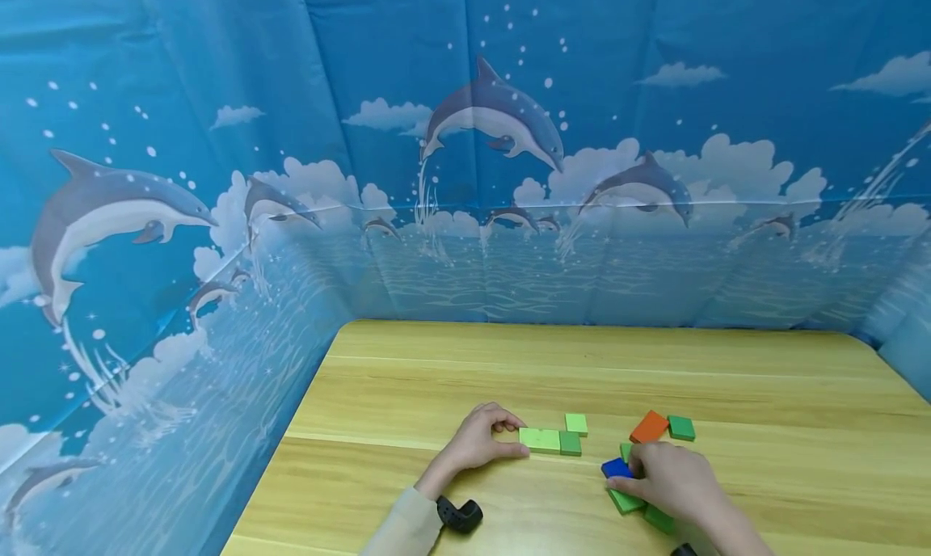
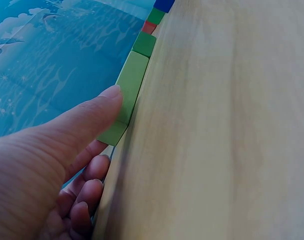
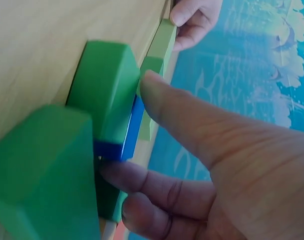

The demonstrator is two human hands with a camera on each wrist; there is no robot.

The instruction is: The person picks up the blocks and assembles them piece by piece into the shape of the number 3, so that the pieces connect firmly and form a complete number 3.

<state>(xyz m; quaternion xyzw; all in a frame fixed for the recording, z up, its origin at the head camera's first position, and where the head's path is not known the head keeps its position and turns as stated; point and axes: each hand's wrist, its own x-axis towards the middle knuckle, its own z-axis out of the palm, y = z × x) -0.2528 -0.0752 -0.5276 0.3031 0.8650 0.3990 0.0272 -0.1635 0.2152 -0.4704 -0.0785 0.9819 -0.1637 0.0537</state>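
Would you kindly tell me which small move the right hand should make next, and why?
I would probably have the right hand lift the blue block clear: its grip is right at that block, green blocks lie close beside it, and the left hand holds the light green block, seemingly steadying it.
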